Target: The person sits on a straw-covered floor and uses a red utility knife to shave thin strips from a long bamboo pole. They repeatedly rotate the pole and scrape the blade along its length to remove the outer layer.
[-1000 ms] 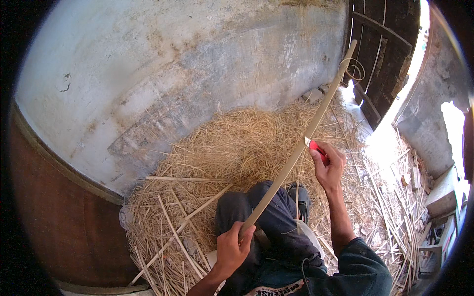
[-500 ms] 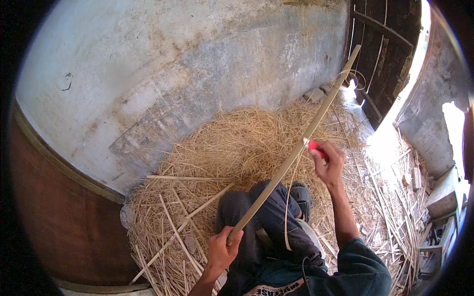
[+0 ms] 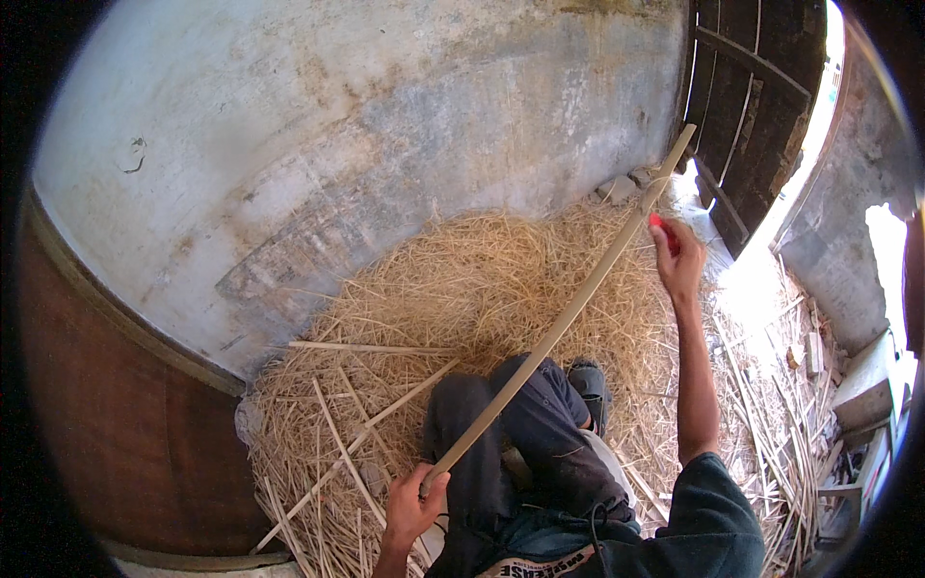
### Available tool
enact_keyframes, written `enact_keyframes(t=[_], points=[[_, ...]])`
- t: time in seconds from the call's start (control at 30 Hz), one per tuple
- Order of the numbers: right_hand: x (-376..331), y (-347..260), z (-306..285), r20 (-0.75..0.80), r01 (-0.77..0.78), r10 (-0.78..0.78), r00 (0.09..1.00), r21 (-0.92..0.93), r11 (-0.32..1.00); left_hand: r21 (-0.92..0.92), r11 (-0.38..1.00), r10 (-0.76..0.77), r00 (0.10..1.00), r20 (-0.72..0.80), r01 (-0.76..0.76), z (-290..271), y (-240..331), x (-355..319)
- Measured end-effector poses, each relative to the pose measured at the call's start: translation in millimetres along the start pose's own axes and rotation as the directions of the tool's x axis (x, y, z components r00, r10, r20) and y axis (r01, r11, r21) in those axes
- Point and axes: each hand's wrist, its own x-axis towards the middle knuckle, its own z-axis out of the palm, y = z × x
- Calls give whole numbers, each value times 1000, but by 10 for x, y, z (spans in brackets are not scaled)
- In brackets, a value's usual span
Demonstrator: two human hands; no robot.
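A long, flat bamboo strip (image 3: 568, 313) slants from lower left to upper right across my knees. My left hand (image 3: 414, 503) is closed round its lower end. Near the strip's upper part, my right hand (image 3: 682, 258) grips a small red-handled cutting tool (image 3: 659, 227). The tool's tip is against or very close to the strip's edge; its blade cannot be made out. Just above it, a pale sliver (image 3: 653, 191) shows beside the strip.
Loose straw-like shavings (image 3: 482, 270) cover the floor ahead. Thin cut strips (image 3: 356, 443) lie crossed at the left, more (image 3: 761, 414) at the right. A stained wall (image 3: 385, 125) stands ahead, with a dark wooden door (image 3: 752, 116) at the upper right.
My right hand has moved up and away along the strip with the red-handled tool. The strip's far end has dipped and my left hand has shifted slightly down-left. The long hanging sliver is gone from below the tool.
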Motion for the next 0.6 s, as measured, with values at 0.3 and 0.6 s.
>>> enact_keyframes(t=[0.3,0.6], points=[[64,306,71,18,-139,139,990,20,990,-28,999,-44,999,22,45,-133,-98,78],[-149,344,118,665,-634,136,734,743,-215,21,1000,-10,1000,10,9,-165,-343,247]])
